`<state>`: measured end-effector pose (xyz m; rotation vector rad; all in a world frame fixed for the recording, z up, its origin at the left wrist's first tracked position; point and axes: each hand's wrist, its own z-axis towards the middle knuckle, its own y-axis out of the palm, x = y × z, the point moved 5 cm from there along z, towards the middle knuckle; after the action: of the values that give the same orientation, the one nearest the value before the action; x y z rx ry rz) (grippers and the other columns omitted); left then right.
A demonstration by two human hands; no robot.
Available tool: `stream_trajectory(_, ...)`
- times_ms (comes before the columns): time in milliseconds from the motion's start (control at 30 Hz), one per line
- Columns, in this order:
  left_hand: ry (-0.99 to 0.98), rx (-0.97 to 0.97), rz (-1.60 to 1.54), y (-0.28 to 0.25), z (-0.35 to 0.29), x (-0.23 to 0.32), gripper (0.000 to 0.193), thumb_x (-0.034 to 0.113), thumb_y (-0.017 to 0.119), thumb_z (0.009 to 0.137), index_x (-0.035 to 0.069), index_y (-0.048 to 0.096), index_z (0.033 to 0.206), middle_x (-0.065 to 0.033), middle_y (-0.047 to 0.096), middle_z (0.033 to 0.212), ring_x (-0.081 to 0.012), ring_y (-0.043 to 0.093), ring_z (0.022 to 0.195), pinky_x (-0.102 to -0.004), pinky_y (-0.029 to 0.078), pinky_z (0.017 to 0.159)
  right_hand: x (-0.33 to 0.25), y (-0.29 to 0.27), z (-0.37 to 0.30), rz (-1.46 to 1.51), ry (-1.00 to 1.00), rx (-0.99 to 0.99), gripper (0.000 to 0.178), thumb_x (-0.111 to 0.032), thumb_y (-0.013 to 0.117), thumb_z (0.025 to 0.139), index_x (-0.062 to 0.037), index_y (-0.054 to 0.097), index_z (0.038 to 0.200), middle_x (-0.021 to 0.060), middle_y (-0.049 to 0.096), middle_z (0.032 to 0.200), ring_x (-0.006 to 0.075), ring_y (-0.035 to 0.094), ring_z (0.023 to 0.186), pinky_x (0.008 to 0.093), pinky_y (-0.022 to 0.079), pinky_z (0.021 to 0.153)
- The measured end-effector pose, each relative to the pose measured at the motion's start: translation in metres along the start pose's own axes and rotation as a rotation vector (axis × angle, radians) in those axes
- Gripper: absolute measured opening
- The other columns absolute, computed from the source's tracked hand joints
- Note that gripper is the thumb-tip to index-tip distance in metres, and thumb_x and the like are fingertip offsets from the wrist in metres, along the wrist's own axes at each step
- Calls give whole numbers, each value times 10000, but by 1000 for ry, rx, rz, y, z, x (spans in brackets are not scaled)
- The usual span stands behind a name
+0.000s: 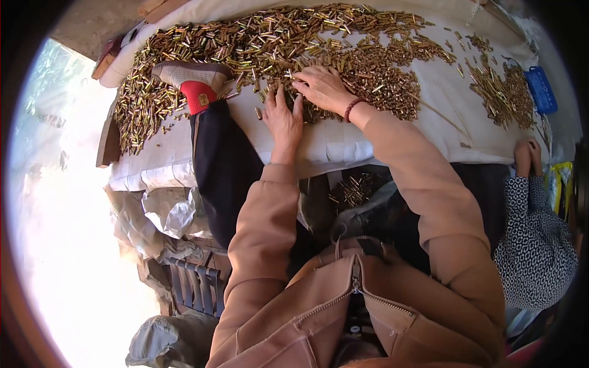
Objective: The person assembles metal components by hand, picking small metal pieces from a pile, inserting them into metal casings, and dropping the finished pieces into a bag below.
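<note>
A great heap of small brass-coloured metal cylinders (202, 46), shaped like cartridge cases, spreads over a white cloth-covered table (343, 147). My left hand (283, 121) lies palm down at the heap's near edge, fingers spread, with a few loose pieces beside it. Just to its right and a little farther in, my right hand (320, 89) reaches over the pieces with fingers stretched out. Its fingertips touch or nearly touch the heap, and I see nothing held in it. Shorter, redder pieces (389, 89) gather to the right of that hand.
A shoe (195, 75) with a red sock rests on the table left of my hands. Farther right are a smaller heap (503, 92), a blue plastic box (540, 89) and thin sticks (438, 113). Another person's hands (527, 153) are at the right edge. More pieces (356, 189) lie below the table edge.
</note>
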<state>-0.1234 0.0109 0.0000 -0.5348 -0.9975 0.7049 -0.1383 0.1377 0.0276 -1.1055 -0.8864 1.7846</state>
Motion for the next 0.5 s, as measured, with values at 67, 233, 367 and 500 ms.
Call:
stream_trajectory(67, -27, -15, 1, -8, -6, -3, 547, 385, 554, 815, 95, 411, 1256, -164, 384, 1290, -309, 339, 1213, -512, 216, 987, -8, -7, -9, -9, 9, -18, 379, -402, 434, 862, -146, 549, 1117, 84, 517, 1165, 268, 454, 1092, 451, 314, 908)
stream_trajectory(233, -87, -22, -64, -56, -18, 0, 477, 385, 571, 803, 105, 501, 1184, -182, 387, 1280, -322, 375, 1187, -516, 225, 979, -28, -37, -44, -137, 1, 248, 409, -386, 467, 856, -139, 510, 1179, 127, 429, 1260, 279, 375, 1180, 466, 245, 971)
stream_trajectory(367, -22, 0, -54, -101, -47, -1, 424, 373, 599, 783, 119, 558, 1120, -147, 458, 1224, -300, 413, 1159, -522, 243, 961, -53, -24, -101, 39, -65, 180, 432, -372, 521, 820, -130, 507, 1177, 108, 417, 1265, 269, 350, 1194, 442, 231, 1004)
stream_trajectory(500, 35, 91, -81, -168, -82, 4, 343, 285, 649, 755, 77, 612, 1025, -156, 526, 1149, -316, 496, 1066, -397, 369, 914, -55, -3, -145, -38, -98, 98, 493, -373, 545, 807, -139, 458, 1232, 118, 402, 1284, 259, 348, 1204, 407, 219, 1018)
